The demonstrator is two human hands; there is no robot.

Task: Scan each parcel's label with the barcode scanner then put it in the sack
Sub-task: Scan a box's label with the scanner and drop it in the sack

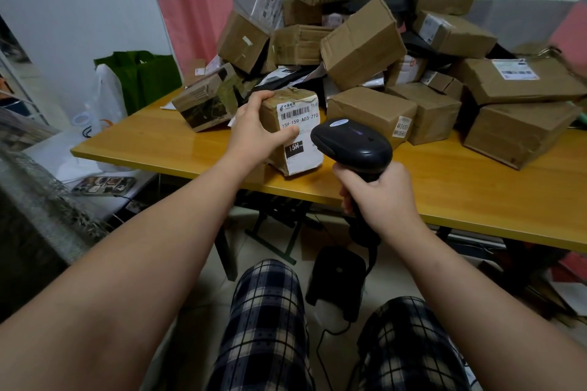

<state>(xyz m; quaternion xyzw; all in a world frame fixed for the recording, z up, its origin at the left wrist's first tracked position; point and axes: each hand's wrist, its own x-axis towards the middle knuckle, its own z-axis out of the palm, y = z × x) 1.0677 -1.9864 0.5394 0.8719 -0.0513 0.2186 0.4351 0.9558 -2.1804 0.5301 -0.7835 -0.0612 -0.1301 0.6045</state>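
My left hand [254,127] grips a small brown parcel [295,133], fingers curled over its top left corner and thumb pressed onto the front. The parcel is tilted back, with its lower edge at the near edge of the table [152,143]. Its white label [300,116] faces me, with a barcode and the print 15H-159-A03-210.

My right hand [378,197] is wrapped round the handle of the black barcode scanner [352,143]. The scanner's head sits just to the right of the parcel, level with the lower part of the label. I cannot tell whether the two touch.

Behind the parcel, a heap of cardboard parcels [359,44] covers the back and right of the table. Some are stacked on one another, several show white labels, and dark mailing bags lie among them.

Beyond the left end of the table stand a green bag [143,73] and a white plastic bag [106,98]. A phone [104,184] lies on a lower surface beside them.

Below the table edge are my knees in checked trousers [266,311]. Between them a black stand [336,279] sits on the floor with a cable.
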